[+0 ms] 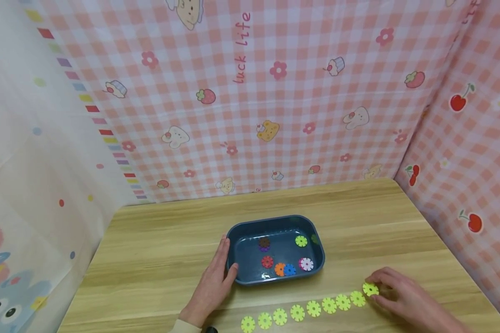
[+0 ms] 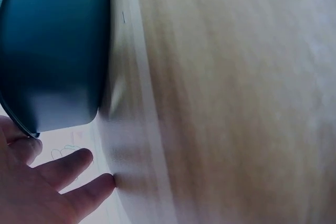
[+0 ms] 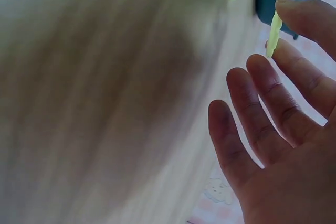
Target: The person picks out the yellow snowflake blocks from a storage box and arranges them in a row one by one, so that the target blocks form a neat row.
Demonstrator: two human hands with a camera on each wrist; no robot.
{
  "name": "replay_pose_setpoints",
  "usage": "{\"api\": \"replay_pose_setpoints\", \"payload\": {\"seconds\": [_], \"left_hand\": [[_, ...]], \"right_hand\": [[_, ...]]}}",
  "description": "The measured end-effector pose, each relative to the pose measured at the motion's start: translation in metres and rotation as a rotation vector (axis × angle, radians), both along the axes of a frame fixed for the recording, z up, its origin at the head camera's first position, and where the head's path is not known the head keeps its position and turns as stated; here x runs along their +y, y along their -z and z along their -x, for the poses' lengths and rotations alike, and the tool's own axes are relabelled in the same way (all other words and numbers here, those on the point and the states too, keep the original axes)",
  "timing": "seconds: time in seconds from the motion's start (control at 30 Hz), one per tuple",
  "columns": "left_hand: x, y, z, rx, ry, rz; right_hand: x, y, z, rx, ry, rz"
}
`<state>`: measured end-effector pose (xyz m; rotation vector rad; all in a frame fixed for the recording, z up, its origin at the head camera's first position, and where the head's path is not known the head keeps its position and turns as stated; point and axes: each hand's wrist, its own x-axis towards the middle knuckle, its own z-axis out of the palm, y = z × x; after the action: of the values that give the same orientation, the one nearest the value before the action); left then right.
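Observation:
My right hand (image 1: 400, 296) pinches a yellow-green notched disc (image 1: 371, 289) between thumb and forefinger, at the right end of a row of matching discs (image 1: 314, 308). In the right wrist view the pinched disc (image 3: 273, 34) appears edge-on, and the other fingers are spread loosely. A dark blue rectangular tub (image 1: 250, 279) stands behind the row. Along its left side rests my left hand (image 1: 211, 282), thumb at the near left corner of the rim. The left wrist view shows its fingers extended by the tub wall (image 2: 58, 51); the thumb is hidden there.
Inside the tub lie several loose discs, among them a red disc (image 1: 267, 262), an orange disc (image 1: 280, 269), a blue disc (image 1: 290, 269), a white disc (image 1: 307, 264) and a yellow-green one (image 1: 301, 241). Patterned cloths (image 1: 216, 120) surround the wooden table (image 1: 171, 245).

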<state>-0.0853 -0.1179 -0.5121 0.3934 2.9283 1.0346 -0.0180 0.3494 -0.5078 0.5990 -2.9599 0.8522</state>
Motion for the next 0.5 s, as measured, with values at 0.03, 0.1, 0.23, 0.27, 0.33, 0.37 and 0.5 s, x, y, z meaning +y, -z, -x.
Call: {"api": "replay_pose_setpoints", "payload": {"seconds": [0.03,0.1,0.23,0.27,0.33,0.37,0.5], "left_hand": [[0.0,0.0002,0.0001,0.002,0.001,0.0],[0.0002,0.0001,0.0002,-0.009,-0.003,0.0],[0.0003,-0.0001,0.0002,-0.011,-0.005,-0.002],[0.0002,-0.0001,0.0002,-0.015,-0.006,-0.003],[0.0004,-0.0001,0.0001,-0.016,-0.009,-0.004],[0.0004,-0.0002,0.0,-0.015,-0.01,-0.004],[0.0008,-0.0002,-0.0001,0.004,-0.004,0.003]], "right_hand": [[0.0002,0.0006,-0.0006,-0.018,0.005,-0.008],[0.0005,0.0019,-0.001,-0.042,0.014,-0.018],[0.0015,0.0032,-0.0004,-0.046,0.016,-0.023],[0.0018,0.003,0.0002,-0.064,0.015,-0.023],[0.0025,0.0021,0.0013,-0.1,0.011,-0.017],[0.0029,0.0014,0.002,-0.126,0.008,-0.014],[0.0037,0.0,0.0038,-0.165,-0.004,0.0]]}}
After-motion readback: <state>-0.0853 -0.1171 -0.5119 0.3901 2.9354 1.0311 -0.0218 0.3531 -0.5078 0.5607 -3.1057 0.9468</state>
